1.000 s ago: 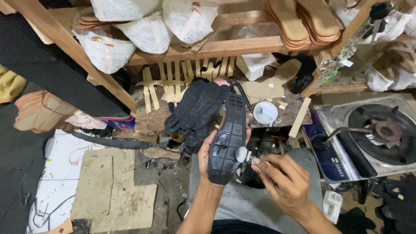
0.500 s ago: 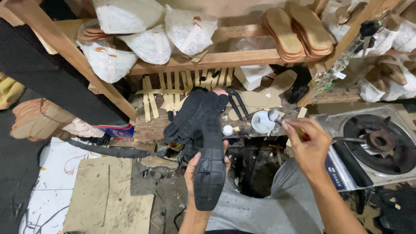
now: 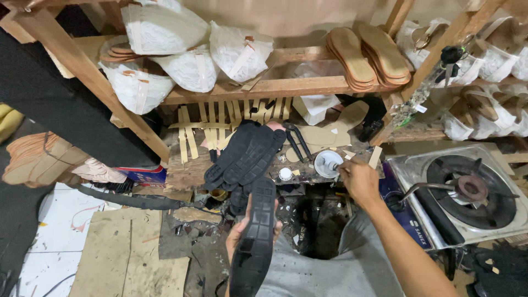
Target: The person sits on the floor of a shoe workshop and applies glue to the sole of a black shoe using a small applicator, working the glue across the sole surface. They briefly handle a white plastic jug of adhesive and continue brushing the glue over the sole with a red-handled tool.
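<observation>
My left hand (image 3: 237,237) holds a black rubber shoe sole (image 3: 255,236), tread side up, over my lap. My right hand (image 3: 358,180) is stretched forward to a small white round pot (image 3: 328,163) on the low wooden bench (image 3: 187,173). Its fingers are pinched around a thin stick or brush whose tip is in the pot. A stack of black soles (image 3: 245,154) lies on the bench just behind the held sole.
A gas stove (image 3: 462,195) stands at the right. Black pliers (image 3: 297,140) and a small white cap (image 3: 285,174) lie on the bench. Wooden shelves above carry white bags (image 3: 192,69) and tan insoles (image 3: 366,55). Cardboard sheets (image 3: 118,258) cover the floor at the left.
My right hand left the sole and reached forward to the white pot. The left hand lowered the black sole toward my lap.
</observation>
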